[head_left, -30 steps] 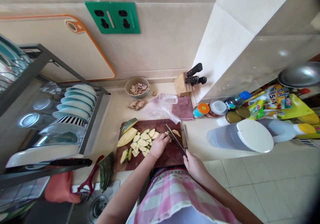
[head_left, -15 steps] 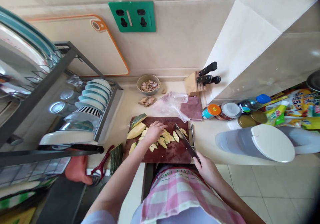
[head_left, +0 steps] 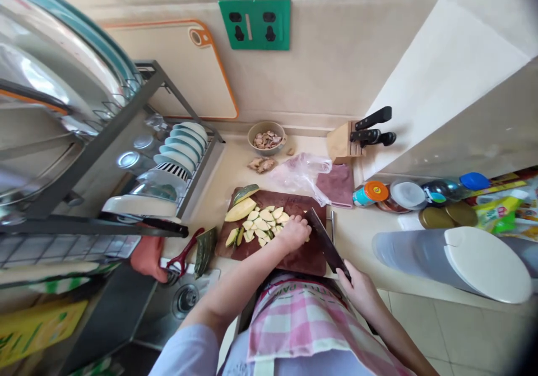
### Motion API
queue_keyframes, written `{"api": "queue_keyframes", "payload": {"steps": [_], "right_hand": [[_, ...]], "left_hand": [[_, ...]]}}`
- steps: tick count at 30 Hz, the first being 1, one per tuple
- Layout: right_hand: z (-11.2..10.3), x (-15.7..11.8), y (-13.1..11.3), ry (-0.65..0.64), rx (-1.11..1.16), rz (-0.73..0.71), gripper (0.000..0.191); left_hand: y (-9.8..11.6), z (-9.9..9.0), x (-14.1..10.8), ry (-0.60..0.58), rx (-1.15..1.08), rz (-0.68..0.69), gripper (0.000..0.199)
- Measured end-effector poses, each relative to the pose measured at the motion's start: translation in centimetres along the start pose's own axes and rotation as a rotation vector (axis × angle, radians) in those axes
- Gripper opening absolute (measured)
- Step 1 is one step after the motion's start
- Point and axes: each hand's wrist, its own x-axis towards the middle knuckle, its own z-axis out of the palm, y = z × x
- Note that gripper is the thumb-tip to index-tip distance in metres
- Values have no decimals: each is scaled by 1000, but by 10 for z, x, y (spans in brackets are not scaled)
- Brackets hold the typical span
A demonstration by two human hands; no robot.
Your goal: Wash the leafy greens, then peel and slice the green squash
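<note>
In my right hand (head_left: 356,284) is the black handle of a kitchen knife (head_left: 323,240), its dark blade slanting over the right part of the brown cutting board (head_left: 294,263). My left hand (head_left: 296,232) is closed beside the blade, with its fingers curled down. Pale zucchini slices (head_left: 307,238) peek out beneath them, mostly hidden. To the left of that hand lies a pile of cut zucchini pieces (head_left: 261,223). A long zucchini wedge (head_left: 240,210) and another with green skin up (head_left: 246,193) rest at the board's back left.
Behind the board are a bowl of sliced pieces (head_left: 267,139), ginger (head_left: 261,165), a plastic bag (head_left: 300,173) and a knife block (head_left: 342,140). A dish rack (head_left: 202,166), zucchini chunk (head_left: 205,250) and red-handled peeler (head_left: 185,255) are left. A pitcher (head_left: 420,255) stands right.
My left hand has moved right across the board, from the pile to beside the knife, and its fingers have closed. The right hand still holds the knife. The camera view has shifted left.
</note>
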Motion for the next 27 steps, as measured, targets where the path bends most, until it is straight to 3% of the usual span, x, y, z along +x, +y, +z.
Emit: {"api": "queue_keyframes", "payload": {"steps": [4, 7, 10, 13, 17, 20, 23, 27], "right_hand": [[-1, 4, 6, -30, -32, -3, 51], [-4, 6, 9, -41, -30, -2, 51], [-8, 7, 10, -46, -3, -21, 48], [-10, 7, 9, -81, 10, -34, 46], [-12, 8, 9, -104, 3, -45, 45], [-13, 9, 9, -105, 30, -60, 45], [-12, 9, 9, -92, 62, -68, 46], [-10, 9, 10, -72, 80, -82, 43]], "left_hand": [[10, -3, -10, 9, -32, -42, 14], [6, -7, -44, 1, -148, -124, 19], [-13, -9, -95, -12, -251, -375, 27], [-39, -5, -138, -68, -222, -608, 22], [-59, 4, -161, -4, -116, -591, 15], [-57, 0, -152, 137, -24, -556, 15], [-52, -12, -118, 227, -15, -489, 14], [-58, -23, -56, 177, 14, -452, 28]]}}
